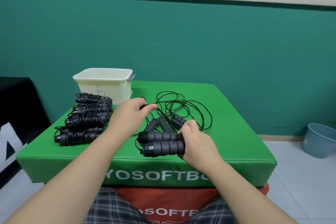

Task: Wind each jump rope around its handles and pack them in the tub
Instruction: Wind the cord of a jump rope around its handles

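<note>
My right hand (195, 141) grips a pair of black foam jump rope handles (160, 142) lying side by side near the front of the green soft box (227, 143). My left hand (132, 112) pinches the thin black cord (145, 106) of that rope above the box. More handles (164, 123) lie behind, amid loose black cord loops (183, 107). Several wound jump ropes (85, 116) are stacked at the left of the box. The cream tub (103, 82), marked with a letter B, stands at the back left; its inside is hidden.
The green box sits on a red one (163, 203). A blue bucket (320, 140) stands on the tiled floor at the right. A black object (16, 114) is at the left, and a green wall is behind.
</note>
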Available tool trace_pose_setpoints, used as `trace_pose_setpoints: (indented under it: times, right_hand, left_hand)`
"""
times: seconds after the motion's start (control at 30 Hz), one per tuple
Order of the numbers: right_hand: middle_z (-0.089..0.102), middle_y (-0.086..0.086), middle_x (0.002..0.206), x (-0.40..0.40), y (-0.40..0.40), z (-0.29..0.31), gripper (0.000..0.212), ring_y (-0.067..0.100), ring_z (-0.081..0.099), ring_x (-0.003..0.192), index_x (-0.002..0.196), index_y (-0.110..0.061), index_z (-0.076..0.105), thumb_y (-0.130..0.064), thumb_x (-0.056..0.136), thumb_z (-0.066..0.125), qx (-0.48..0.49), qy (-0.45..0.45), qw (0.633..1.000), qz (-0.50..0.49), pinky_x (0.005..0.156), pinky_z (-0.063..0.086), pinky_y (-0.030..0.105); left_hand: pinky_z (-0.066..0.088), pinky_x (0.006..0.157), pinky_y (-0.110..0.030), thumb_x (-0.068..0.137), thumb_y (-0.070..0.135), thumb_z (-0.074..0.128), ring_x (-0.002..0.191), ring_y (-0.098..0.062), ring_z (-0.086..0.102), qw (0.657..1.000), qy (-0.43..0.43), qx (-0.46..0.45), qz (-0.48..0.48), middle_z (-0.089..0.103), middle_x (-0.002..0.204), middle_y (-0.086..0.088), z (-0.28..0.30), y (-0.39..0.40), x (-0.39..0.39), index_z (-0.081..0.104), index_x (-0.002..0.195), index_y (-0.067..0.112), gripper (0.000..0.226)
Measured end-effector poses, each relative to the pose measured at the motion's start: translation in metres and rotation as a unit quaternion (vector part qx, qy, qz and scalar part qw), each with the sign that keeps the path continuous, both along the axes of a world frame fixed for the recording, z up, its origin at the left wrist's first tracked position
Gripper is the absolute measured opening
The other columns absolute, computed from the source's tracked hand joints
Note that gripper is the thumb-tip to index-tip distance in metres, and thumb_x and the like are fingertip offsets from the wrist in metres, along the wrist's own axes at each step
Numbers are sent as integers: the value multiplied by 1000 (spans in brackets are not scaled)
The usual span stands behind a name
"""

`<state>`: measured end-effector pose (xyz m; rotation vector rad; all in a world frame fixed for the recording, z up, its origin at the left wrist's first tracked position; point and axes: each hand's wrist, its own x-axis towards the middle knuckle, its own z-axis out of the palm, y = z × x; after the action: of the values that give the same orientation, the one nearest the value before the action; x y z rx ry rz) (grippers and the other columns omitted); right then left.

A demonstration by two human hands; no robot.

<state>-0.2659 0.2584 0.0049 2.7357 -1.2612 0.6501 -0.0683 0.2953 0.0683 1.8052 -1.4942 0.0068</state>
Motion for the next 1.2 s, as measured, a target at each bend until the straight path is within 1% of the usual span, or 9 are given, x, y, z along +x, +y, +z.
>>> trace_pose_setpoints:
  times: [0.23, 0.33, 0.47, 0.6, 0.73, 0.87, 1.07, 1.13, 1.2]
  right_hand:
    - [43, 7, 109, 11, -3, 0, 42, 29, 45, 64, 112, -10, 45, -21, 78, 67, 2, 8, 998, -55, 45, 17, 32]
    - [50, 9, 103, 14, -5, 1, 47, 31, 58, 61, 107, -7, 48, -20, 70, 73, -4, 10, 997, -73, 43, 5, 26]
    - [39, 5, 113, 20, -10, 7, 40, 32, 58, 76, 119, -12, 37, -28, 87, 55, 36, 10, 994, -107, 55, 29, 31]
    - [34, 7, 106, 18, -9, 19, 32, 31, 50, 72, 112, -10, 31, -25, 89, 48, 76, -24, 991, -109, 61, 33, 34]
    - [34, 8, 111, 10, -7, 31, 49, 34, 57, 85, 119, -7, 31, -23, 83, 61, 70, -14, 993, -95, 63, 32, 32]
    - [35, 6, 104, 11, -8, 37, 47, 33, 49, 78, 109, -11, 31, -22, 79, 66, 102, -123, 984, -74, 63, 33, 33]
    - [47, 5, 99, 9, -3, 43, 41, 24, 43, 71, 96, -21, 31, -33, 78, 65, 184, -232, 953, -59, 63, 34, 32]
    - [51, 3, 91, 12, -2, 40, 42, 17, 39, 63, 91, -24, 30, -28, 77, 69, 209, -235, 948, -50, 58, 33, 32]
    - [54, 1, 83, 14, 0, 37, 45, 15, 39, 60, 87, -25, 31, -25, 73, 73, 246, -252, 935, -39, 55, 34, 30]
  left_hand:
    - [37, 57, -30, 90, 43, 54, 55, -13, 45, 996, 26, -20, -81, 49, 53, 3, 1, 24, -26, 62, 69, 13, 37]
    - [33, 53, -19, 93, 35, 53, 52, -3, 44, 989, 50, -16, -135, 48, 46, 14, -2, 28, -41, 62, 66, 19, 33]
    - [50, 76, -32, 91, 50, 41, 74, -13, 63, 968, 105, 22, -225, 68, 74, 2, -15, 28, -56, 65, 79, 18, 41]
    - [45, 69, -38, 92, 44, 37, 67, -13, 51, 965, -3, 8, -262, 54, 65, 7, -26, 33, -59, 59, 75, 23, 35]
    - [45, 72, -33, 90, 49, 35, 73, -12, 53, 952, -33, 10, -305, 59, 71, 7, -34, 37, -54, 66, 91, 16, 45]
    - [45, 71, -37, 85, 56, 30, 71, -16, 53, 944, -54, 35, -325, 59, 70, 0, -45, 41, -50, 67, 98, 13, 58]
    - [47, 63, -21, 88, 23, 60, 59, -2, 54, 956, 105, 36, -270, 58, 65, 12, -58, 29, -29, 75, 89, 21, 15]
    - [50, 64, -24, 87, 7, 64, 56, -1, 56, 949, 193, 59, -241, 64, 64, 11, -60, 23, -23, 72, 74, 37, 34]
    - [47, 67, -24, 85, 3, 65, 59, -4, 59, 947, 223, 73, -218, 67, 62, 9, -63, 17, -17, 72, 67, 34, 36]
